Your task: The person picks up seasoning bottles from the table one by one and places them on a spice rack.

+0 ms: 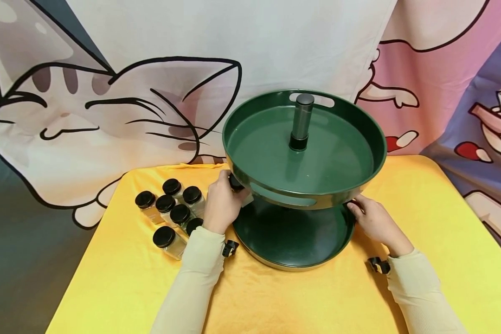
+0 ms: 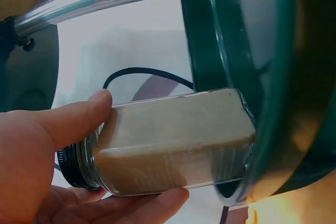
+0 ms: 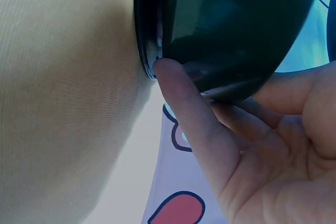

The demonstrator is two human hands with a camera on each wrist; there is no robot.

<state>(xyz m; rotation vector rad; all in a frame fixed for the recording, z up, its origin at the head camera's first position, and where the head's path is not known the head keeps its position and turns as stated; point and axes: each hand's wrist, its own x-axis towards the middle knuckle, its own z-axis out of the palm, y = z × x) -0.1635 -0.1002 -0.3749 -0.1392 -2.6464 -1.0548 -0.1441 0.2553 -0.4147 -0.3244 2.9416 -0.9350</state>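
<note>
My left hand [image 1: 222,204] holds a glass spice jar [image 2: 173,145] around its black-lidded end, thumb on one side and fingers on the other. Pale tan powder fills part of the jar. It reaches in over the left rim of the lower tray of a green two-tier rotating tray stand [image 1: 294,250], below the upper tray [image 1: 259,153]. On the right side, my right hand [image 1: 377,218] pinches the lower tray's rim [image 3: 220,90] between thumb and fingers. In the left wrist view, the jar's base overlaps the lower tray's wall [image 2: 283,77].
Several black-lidded spice jars [image 1: 165,204] stand grouped on the yellow tablecloth [image 1: 250,297] left of the stand. A dark post [image 1: 303,118] rises from the upper tray's centre. Behind the table hangs a cartoon-printed cloth [image 1: 275,46].
</note>
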